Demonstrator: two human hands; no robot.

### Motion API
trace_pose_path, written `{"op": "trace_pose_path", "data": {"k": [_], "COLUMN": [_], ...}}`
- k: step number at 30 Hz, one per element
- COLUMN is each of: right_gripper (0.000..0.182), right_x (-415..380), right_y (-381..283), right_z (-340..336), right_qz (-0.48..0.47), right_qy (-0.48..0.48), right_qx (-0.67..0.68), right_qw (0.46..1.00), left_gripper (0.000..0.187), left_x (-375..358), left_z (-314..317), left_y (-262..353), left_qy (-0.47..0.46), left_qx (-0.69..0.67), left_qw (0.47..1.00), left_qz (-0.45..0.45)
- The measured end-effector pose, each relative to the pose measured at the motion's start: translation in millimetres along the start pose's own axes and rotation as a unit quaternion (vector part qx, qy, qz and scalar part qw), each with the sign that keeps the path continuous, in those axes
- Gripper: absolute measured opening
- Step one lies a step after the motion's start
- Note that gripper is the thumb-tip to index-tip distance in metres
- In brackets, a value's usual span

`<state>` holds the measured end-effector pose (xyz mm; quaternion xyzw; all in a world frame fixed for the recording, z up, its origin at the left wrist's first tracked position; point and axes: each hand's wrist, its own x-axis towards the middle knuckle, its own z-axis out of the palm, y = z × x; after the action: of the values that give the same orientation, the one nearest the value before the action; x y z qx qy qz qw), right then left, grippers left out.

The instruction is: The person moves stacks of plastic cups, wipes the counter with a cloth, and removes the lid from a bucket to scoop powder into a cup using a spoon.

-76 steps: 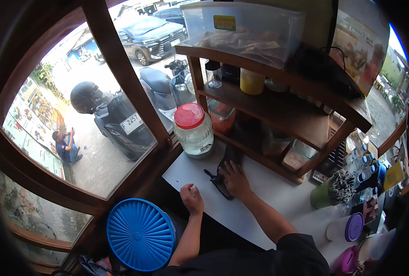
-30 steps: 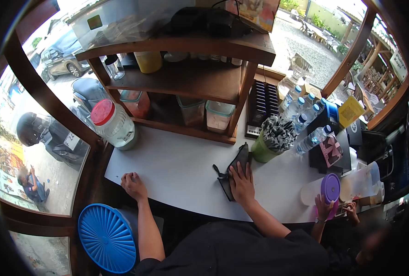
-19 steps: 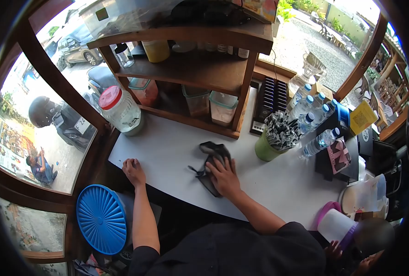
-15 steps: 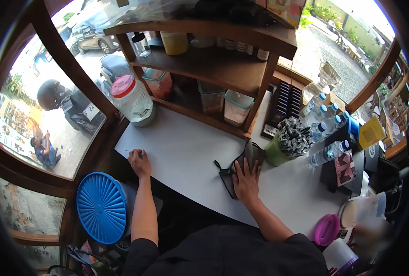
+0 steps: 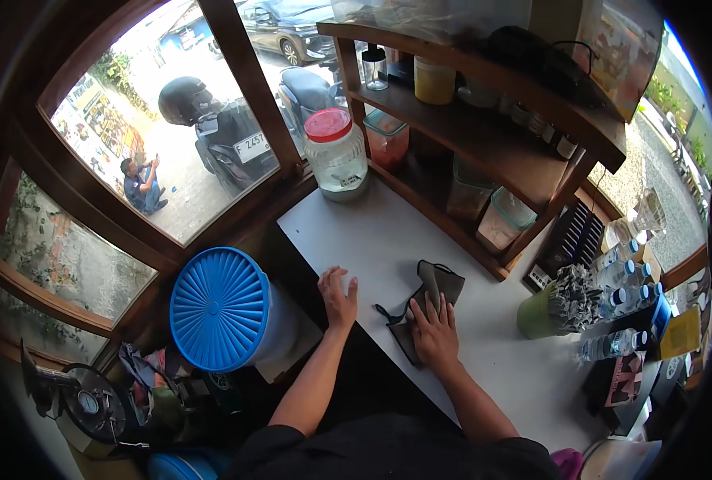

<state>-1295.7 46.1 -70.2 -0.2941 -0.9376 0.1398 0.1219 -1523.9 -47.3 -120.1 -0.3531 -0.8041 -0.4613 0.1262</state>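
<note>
My right hand (image 5: 435,334) lies flat with spread fingers on a dark grey cloth (image 5: 446,286), pressing it against the white counter (image 5: 380,232). The cloth is partly folded, and a thin dark loop sticks out at its left side. Part of it is hidden under the palm. To the left, my left hand (image 5: 338,300) is over the counter's front edge, fingers loosely bent and apart, holding nothing. Right of the cloth stands a green cup (image 5: 537,310) packed with small wrapped sachets.
A wooden shelf (image 5: 484,128) with plastic tubs borders the counter's back. A red-lidded jar (image 5: 336,156) stands at the far corner. Left of the counter is a tub with a blue lid (image 5: 218,309). Water bottles (image 5: 612,344) crowd the right. Outside the window, a person (image 5: 142,184) crouches.
The view has turned left. My left hand has come nearer to the cloth from the counter's left edge. My right hand and the cloth have slid left, away from the green cup.
</note>
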Motion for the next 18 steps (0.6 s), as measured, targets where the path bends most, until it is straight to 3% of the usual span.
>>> {"op": "trace_pose_path", "data": {"k": [3,6,8,10,11,13,16,18], "right_gripper": [0.05,0.048,0.048,0.047,0.047,0.048,0.046,0.046], "right_x": [68.2,129.4,140.6,126.9,115.9,110.0,117.8,135.1], "right_y": [-2.0,-25.7,-56.6,-77.4,-83.0,-77.1,-68.2,-62.7], "right_z": [21.0,50.6,63.6,70.0,68.8,62.8,61.5,61.0], "right_qz": [0.0,-0.083,-0.18,-0.299,-0.307,-0.263,-0.108,-0.084], "right_qy": [0.071,0.097,0.031,0.014,-0.013,-0.036,0.042,0.055], "right_qx": [-0.005,0.013,0.032,0.063,0.059,0.107,0.06,0.036], "right_qw": [0.997,0.992,0.983,0.952,0.95,0.958,0.991,0.994], "left_gripper": [0.027,0.033,0.034,0.037,0.037,0.042,0.048,0.047], "left_x": [-44.2,-59.3,-54.4,-41.1,-35.4,-28.3,-16.4,-18.9], "left_z": [-11.2,-24.4,-37.2,-59.3,-74.5,-107.5,-175.7,-212.6], "left_y": [31.8,39.3,43.7,38.6,36.6,33.1,44.1,20.0], "left_qy": [-0.027,-0.059,-0.04,-0.051,-0.053,-0.028,0.01,-0.024], "left_qx": [-0.086,-0.177,-0.265,-0.192,-0.152,-0.019,0.228,0.357], "left_qw": [0.996,0.978,0.949,0.974,0.984,0.999,0.974,0.929], "left_qz": [-0.018,-0.093,-0.164,-0.11,-0.074,0.012,-0.001,-0.088]}}
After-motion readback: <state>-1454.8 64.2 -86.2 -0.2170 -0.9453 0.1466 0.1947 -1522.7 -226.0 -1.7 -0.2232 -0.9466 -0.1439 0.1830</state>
